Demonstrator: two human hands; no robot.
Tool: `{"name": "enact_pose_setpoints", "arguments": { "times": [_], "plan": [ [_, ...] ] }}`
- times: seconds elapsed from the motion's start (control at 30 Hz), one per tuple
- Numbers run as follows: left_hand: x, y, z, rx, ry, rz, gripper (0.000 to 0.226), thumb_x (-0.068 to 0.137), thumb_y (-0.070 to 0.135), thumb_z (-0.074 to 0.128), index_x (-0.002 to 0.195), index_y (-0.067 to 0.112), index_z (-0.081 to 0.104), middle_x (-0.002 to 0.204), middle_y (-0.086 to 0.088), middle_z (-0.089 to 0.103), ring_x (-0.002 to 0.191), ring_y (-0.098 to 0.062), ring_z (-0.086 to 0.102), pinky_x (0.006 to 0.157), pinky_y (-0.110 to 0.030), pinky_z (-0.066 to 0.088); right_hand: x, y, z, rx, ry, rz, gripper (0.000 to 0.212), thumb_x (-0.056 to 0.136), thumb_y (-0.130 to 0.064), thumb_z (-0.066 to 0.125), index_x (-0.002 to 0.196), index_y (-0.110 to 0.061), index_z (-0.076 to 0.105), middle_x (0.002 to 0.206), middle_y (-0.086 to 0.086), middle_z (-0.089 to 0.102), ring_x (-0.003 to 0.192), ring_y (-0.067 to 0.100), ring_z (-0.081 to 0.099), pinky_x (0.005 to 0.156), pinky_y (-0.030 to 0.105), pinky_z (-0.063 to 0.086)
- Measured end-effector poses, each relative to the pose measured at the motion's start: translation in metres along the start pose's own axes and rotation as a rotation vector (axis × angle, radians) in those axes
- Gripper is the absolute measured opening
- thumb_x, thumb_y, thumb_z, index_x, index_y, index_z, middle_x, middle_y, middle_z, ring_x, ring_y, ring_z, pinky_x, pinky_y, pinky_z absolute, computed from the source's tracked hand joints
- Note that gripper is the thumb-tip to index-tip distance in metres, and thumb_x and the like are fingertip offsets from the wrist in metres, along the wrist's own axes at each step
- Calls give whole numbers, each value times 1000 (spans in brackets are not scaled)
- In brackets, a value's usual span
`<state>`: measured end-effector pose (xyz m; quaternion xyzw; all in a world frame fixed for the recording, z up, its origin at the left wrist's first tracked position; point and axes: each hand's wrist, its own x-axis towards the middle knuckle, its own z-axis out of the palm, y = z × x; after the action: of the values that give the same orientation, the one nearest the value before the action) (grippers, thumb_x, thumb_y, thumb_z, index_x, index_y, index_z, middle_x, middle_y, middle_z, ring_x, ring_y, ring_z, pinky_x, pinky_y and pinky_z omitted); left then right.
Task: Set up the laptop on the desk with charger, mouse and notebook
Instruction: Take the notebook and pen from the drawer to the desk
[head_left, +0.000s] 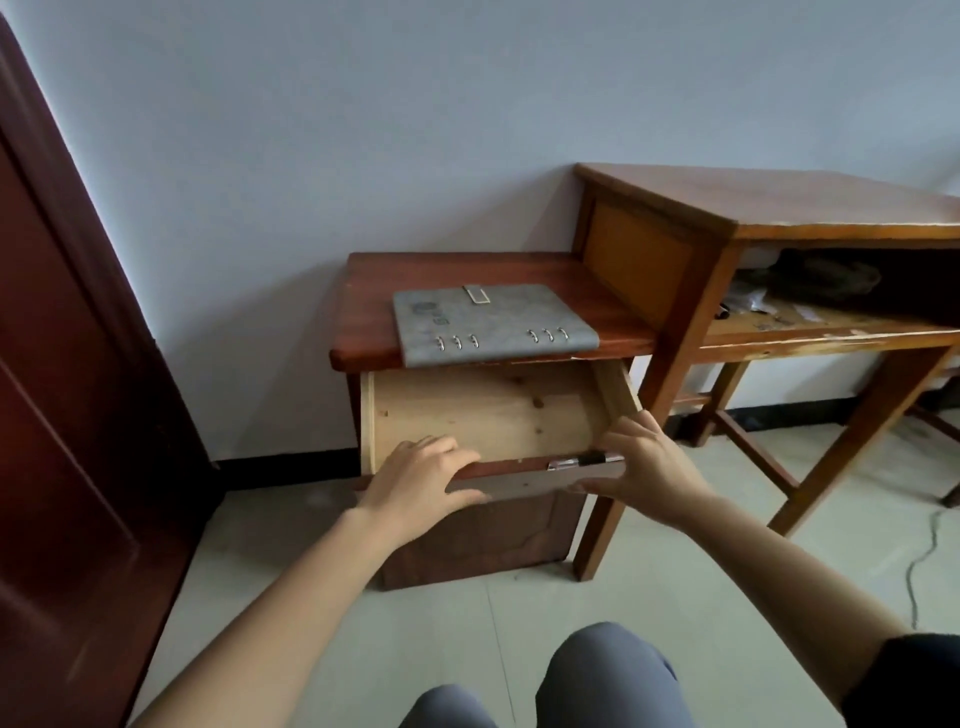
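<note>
While both hands clamp a slim silver laptop (519, 483) at the open drawer's front lip, the step in hand looks like fetching the machine for the desk. It spans the gap between the two sets of fingers. The left hand (415, 480) curls over its near-left edge with the thumb beneath, and the right hand (649, 467) pinches the far-right end by the hinge, so both are grasping it, neither one slack. Next, I reckon, comes a level lift and a swing over to the desktop, keeping clear of the desk leg just past the right fingertips. Now the room: pale wall (363, 130) far beyond the fingers, dark red door (62, 364) well left of them, tiled floor (675, 571) below. The wooden desk (779, 197) stands up and right of the right fingers, with clutter on its lower shelf. The bedside cabinet (363, 312) sits straight ahead, its drawer (369, 415) showing bare pale wood behind the fingertips. A grey ring notebook (488, 322) lies on the cabinet top above them. Charger and mouse aren't visible, though a thin cable (924, 561) trails on the floor far right.
</note>
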<state>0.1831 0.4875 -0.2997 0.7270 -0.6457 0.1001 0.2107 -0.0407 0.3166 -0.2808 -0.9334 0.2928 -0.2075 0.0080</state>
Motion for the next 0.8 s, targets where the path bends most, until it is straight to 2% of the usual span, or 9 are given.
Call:
{"name": "enact_pose_setpoints", "arguments": {
  "times": [0.07, 0.17, 0.3, 0.37, 0.47, 0.6, 0.63, 0.7, 0.8],
  "plan": [
    [-7, -4, 3, -29, 36, -12, 43, 84, 43, 66, 123, 24, 63, 107, 3, 66, 104, -19, 58, 80, -28, 40, -1, -3, 5, -44, -2, -8, 46, 72, -51, 75, 102, -17, 73, 97, 0, 62, 100, 21, 49, 74, 33, 51],
    [-27, -16, 41, -82, -40, -55, 37, 82, 41, 68, 116, 26, 68, 99, 6, 68, 100, -16, 57, 71, -25, 34, -8, 5, 49, -107, -92, -121, 29, 66, -39, 85, 78, -14, 75, 79, 1, 62, 84, 25, 55, 57, 32, 50],
    [-35, -18, 41, -18, 106, -36, 35, 73, 37, 79, 103, 20, 74, 81, 5, 71, 82, -20, 63, 62, -26, 43, -7, 4, 41, -187, 30, -229, 21, 58, -15, 91, 69, -11, 73, 73, 6, 61, 70, 27, 58, 49, 27, 44],
    [-29, -22, 35, -1, 209, -16, 36, 66, 34, 84, 96, 16, 76, 79, 5, 70, 79, -18, 62, 60, -29, 50, 4, 1, 29, -225, 65, -218, 28, 57, -18, 91, 71, -9, 68, 78, 10, 58, 70, 29, 58, 47, 31, 47],
    [-21, -27, 26, 88, 289, 51, 47, 58, 35, 88, 99, 17, 75, 88, 1, 65, 85, -15, 48, 68, -34, 47, 19, -3, 19, -318, 68, -169, 50, 54, -35, 90, 81, -6, 59, 81, 11, 59, 71, 32, 61, 47, 36, 49],
    [-20, -25, 26, 205, 401, 9, 48, 58, 35, 88, 96, 13, 69, 84, -6, 54, 75, -19, 41, 59, -37, 45, 24, -8, 30, -407, 43, 33, 17, 84, -30, 69, 85, -14, 64, 79, 2, 66, 78, 25, 67, 55, 30, 46],
    [-22, -22, 28, 222, 426, 26, 41, 62, 33, 87, 91, 12, 67, 80, -6, 53, 72, -20, 43, 57, -37, 45, 23, -9, 35, -392, -1, 114, 20, 90, -35, 62, 84, -16, 67, 74, -1, 65, 74, 22, 68, 55, 27, 44],
    [-30, -16, 37, 210, 412, 99, 26, 73, 31, 81, 78, 13, 63, 70, -2, 53, 62, -19, 52, 49, -33, 46, 19, -6, 48, -291, -85, 174, 31, 92, -43, 58, 82, -16, 71, 68, -3, 63, 66, 20, 68, 56, 26, 48],
    [-39, -15, 48, 224, 251, 81, 30, 69, 38, 83, 70, 15, 62, 63, 3, 55, 54, -14, 59, 38, -25, 40, 14, -2, 60, -146, -87, 152, 34, 89, -43, 63, 81, -12, 72, 71, 1, 69, 61, 20, 67, 58, 31, 57]
  ]
}}
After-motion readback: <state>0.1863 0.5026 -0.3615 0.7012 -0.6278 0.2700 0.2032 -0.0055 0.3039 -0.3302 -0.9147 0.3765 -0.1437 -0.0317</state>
